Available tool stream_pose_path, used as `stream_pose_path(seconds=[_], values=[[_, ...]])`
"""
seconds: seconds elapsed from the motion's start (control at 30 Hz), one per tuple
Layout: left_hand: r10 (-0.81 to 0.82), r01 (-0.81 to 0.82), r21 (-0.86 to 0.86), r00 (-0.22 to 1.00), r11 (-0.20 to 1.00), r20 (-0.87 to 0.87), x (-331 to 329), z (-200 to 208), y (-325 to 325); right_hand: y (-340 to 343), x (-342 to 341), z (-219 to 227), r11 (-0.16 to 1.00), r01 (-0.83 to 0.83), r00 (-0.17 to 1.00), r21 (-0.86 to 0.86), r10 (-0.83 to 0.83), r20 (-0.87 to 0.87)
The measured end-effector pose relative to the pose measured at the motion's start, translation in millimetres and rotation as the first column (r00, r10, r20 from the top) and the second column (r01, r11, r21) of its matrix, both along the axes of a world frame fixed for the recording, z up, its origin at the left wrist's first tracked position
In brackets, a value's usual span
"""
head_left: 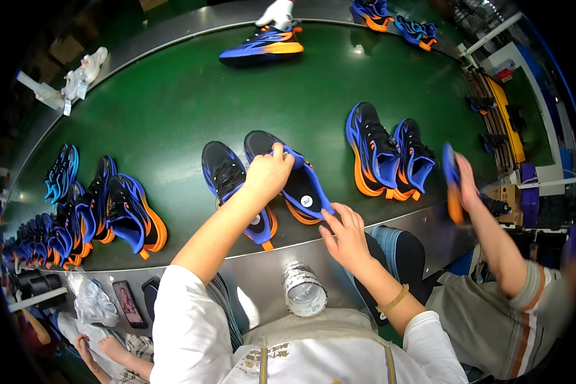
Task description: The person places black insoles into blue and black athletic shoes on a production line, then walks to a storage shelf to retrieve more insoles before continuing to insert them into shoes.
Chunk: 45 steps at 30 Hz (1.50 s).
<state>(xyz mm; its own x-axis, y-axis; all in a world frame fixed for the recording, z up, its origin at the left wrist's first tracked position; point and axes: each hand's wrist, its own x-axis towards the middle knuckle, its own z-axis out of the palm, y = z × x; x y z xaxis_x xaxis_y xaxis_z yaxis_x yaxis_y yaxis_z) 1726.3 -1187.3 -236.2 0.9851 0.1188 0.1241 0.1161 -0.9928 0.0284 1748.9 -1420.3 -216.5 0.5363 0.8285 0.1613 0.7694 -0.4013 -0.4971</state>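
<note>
A black, blue and orange sneaker lies on the green work surface in front of me, its opening toward me. Inside its heel shows a dark insole with a round white sticker. My left hand is closed on the tongue and laces, hiding that part. My right hand reaches the heel collar with its fingertips, fingers and thumb apart. Close on the left stands a matching sneaker, partly covered by my left forearm.
Another pair of sneakers stands to the right, with a row of sneakers at left. A clear cylindrical container sits on the metal edge beside stacked dark insoles. A co-worker's hand holds a shoe; a gloved hand touches a far sneaker.
</note>
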Motion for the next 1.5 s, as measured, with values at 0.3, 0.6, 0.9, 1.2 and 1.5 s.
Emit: stream_pose_path(seconds=[0.3, 0.6, 0.9, 1.2, 1.5], values=[[0.622, 0.078, -0.992, 0.774, 0.096, 0.121, 17, 37, 65, -155, -55, 20, 0.958, 0.081, 0.990, -0.276, -0.109, -0.087], [0.379, -0.039, -0.999, 0.925, 0.009, -0.032, 129, 21, -87, -220, -67, 13, 0.876, 0.275, 0.856, -0.397, -0.411, -0.314], [0.140, -0.204, -0.748, 0.979, 0.631, -0.149, 192, -7, -108, -224, -38, 49, 0.940, 0.218, 0.860, -0.262, -0.312, -0.403], [0.510, -0.303, -0.933, 0.844, 0.196, -0.166, 161, -30, -104, -136, 100, 104, 0.975, 0.114, 0.980, 0.191, -0.142, 0.141], [0.515, -0.321, -0.946, 0.820, 0.050, -0.251, 131, -20, -115, -59, 147, 12, 0.992, -0.073, 0.972, -0.100, 0.093, 0.216]])
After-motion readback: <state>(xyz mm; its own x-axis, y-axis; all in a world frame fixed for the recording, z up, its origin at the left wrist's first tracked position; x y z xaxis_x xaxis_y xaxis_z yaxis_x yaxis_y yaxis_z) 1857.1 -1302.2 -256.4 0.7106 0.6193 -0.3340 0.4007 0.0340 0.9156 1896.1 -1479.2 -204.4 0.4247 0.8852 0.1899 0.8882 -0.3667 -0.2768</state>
